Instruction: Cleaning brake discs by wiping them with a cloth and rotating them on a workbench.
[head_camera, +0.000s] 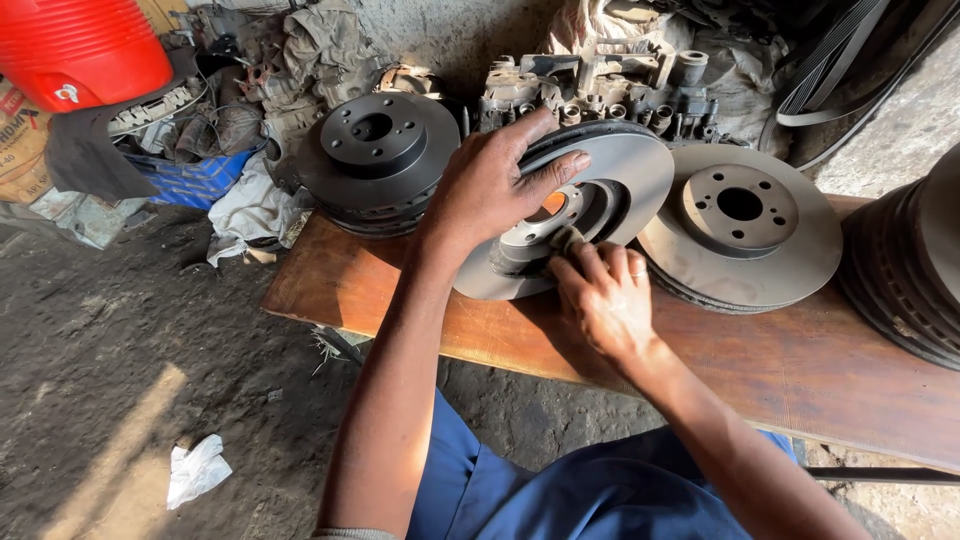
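Observation:
A grey metal brake disc (630, 180) stands tilted on its edge on a brown wooden bench (800, 370). My left hand (490, 185) grips the disc's upper rim, thumb across its face. My right hand (605, 300) presses a small dark pad or cloth (568, 240) against the disc's raised hub, fingers curled over it.
A darker disc (375, 155) lies at the bench's left end, another disc (745, 225) lies flat to the right, and a stack of discs (910, 270) sits at the right edge. Engine parts (600, 85), rags and a red container (80, 45) crowd the back. A crumpled paper (197, 470) lies on the dirt floor.

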